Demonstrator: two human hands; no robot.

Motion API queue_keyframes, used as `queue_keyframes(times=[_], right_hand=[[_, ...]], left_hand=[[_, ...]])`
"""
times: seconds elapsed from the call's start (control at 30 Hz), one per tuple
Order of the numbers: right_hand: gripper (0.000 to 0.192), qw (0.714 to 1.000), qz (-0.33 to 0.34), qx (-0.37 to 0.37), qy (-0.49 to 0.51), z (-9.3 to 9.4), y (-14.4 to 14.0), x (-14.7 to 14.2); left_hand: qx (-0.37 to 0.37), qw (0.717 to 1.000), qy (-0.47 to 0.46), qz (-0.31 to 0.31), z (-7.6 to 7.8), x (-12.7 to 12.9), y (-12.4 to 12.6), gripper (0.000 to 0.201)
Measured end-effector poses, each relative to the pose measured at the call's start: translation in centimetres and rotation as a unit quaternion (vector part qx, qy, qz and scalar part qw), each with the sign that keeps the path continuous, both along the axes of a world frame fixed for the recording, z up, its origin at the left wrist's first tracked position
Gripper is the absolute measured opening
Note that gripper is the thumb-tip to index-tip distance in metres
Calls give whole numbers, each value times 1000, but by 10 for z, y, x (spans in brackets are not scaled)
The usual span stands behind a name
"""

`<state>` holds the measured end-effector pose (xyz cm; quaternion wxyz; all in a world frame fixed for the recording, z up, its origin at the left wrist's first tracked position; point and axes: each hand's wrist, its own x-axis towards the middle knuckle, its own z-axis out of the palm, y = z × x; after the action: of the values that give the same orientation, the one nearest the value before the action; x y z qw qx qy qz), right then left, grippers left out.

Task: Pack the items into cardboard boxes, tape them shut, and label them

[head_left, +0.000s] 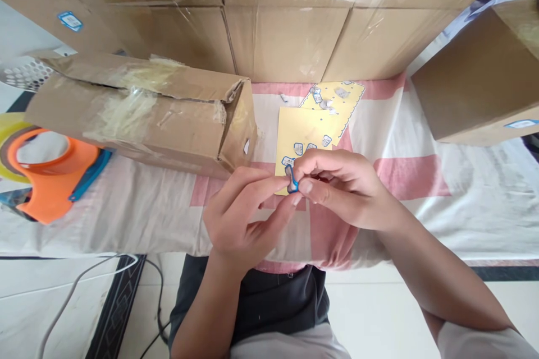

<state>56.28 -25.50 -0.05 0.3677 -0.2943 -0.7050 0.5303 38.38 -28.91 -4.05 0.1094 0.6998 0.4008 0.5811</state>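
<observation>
No text, brand or number can be read anywhere. The yellow sticker sheet [301, 134] carries small blue-bordered stickers, their print too tiny to make out. Far left of that sheet, a cardboard box [54, 5] bears a blue-edged white label [70, 21], blurred beyond reading. Far right of the sheet, another cardboard box [475, 78] shows a similar label [521, 123] on its lower edge, seen edge-on and illegible.

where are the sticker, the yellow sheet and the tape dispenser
sticker [293, 182], head view, blue edge showing between the fingertips
yellow sheet [304, 128], head view, bare middle of the front sheet
tape dispenser [54, 176], head view, orange body left of the box
</observation>
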Motion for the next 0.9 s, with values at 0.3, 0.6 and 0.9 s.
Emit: queue_keyframes(times=[0.3,0.6,0.9], right_hand=[[12,997,-20,79,-19,-2,1,-4],[17,990,-94,82,-61,-6,2,-7],[28,952,-144,-9,-270,-14,24,3]], left_hand=[[26,999,12,22,1,-2,2,16],[-51,997,-33,50,0,1,1,11],[-124,984,-49,118,-3,2,-5,9]])
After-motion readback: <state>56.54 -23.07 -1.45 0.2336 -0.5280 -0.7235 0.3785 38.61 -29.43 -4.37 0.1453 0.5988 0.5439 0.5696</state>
